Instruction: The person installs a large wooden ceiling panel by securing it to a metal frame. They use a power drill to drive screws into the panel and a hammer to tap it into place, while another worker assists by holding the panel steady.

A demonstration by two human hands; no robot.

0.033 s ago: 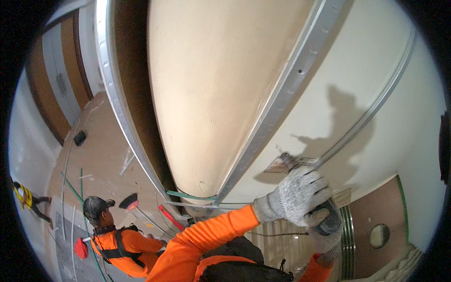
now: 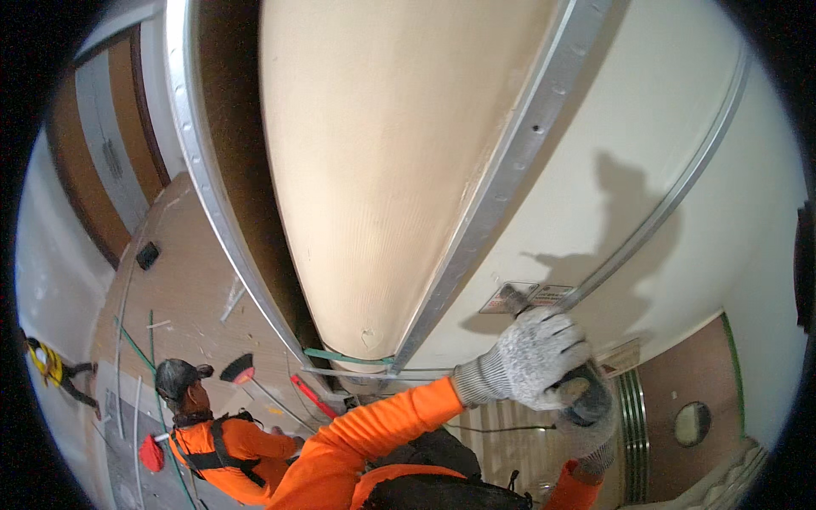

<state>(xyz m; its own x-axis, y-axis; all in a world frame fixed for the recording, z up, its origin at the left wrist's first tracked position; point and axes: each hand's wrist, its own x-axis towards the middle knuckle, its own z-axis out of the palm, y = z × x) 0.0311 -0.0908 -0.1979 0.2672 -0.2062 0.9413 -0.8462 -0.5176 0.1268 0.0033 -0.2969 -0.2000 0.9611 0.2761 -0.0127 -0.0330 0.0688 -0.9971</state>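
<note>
Beside a metal strip (image 2: 653, 223), left fingers (image 2: 571, 347) gripping a dark tool (image 2: 588, 396), right hand (image 2: 600, 435) at its rear, grip unclear

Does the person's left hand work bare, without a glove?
No, the left hand wears a grey glove that reaches the orange sleeve.

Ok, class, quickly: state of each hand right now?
Left hand: closed around the power tool.
Right hand: by the tool's rear; its grip cannot be told.

Brown floor (image 2: 200, 263) carries small black object (image 2: 147, 256), pale strip (image 2: 231, 300), green rods (image 2: 136, 346).
</note>
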